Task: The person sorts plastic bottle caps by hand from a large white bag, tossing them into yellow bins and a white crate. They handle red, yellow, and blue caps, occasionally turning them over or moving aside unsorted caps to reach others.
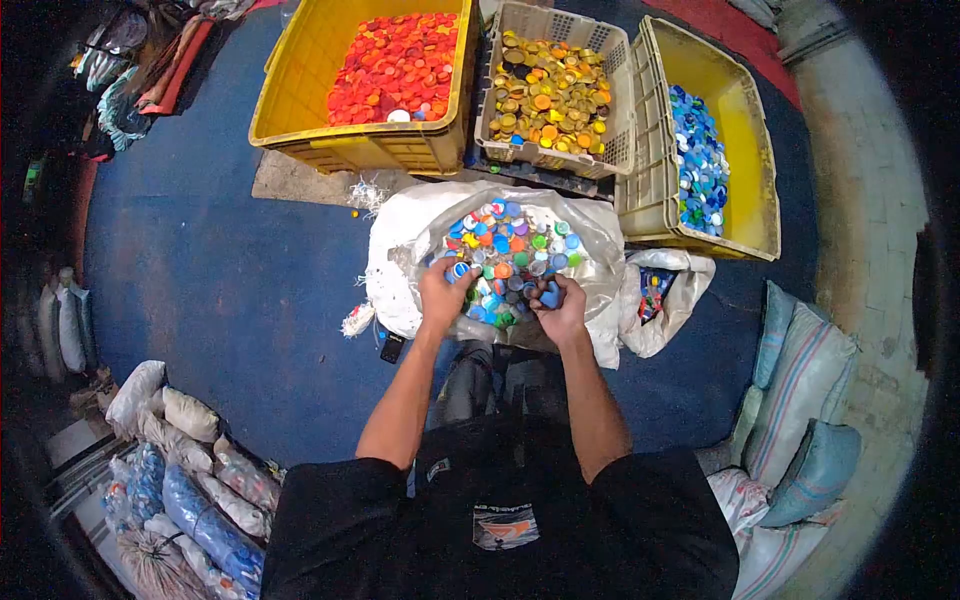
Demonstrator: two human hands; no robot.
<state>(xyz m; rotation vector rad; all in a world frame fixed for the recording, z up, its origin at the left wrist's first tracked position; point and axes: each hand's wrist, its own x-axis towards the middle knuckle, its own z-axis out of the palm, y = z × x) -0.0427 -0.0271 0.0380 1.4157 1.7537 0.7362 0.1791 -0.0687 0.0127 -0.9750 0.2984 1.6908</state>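
Note:
Before me lies an open white sack (400,225) holding a heap of mixed-colour plastic bottle caps (503,270). My left hand (445,292), over the left side of the heap, is closed on a blue and white bottle cap (459,270). On the right side of the heap, my right hand (562,308) is closed around blue bottle caps (549,296). Beyond the sack stand a yellow bin (360,150) of red caps, a pale crate (625,110) of yellow and gold caps, and a tilted yellow bin (748,170) of blue and white caps.
A smaller open sack (690,290) with colourful contents sits right of the big one. A small black device (393,347) lies on the blue floor covering (230,300). Stuffed sacks (800,385) are piled at right, and filled bags (190,500) at lower left.

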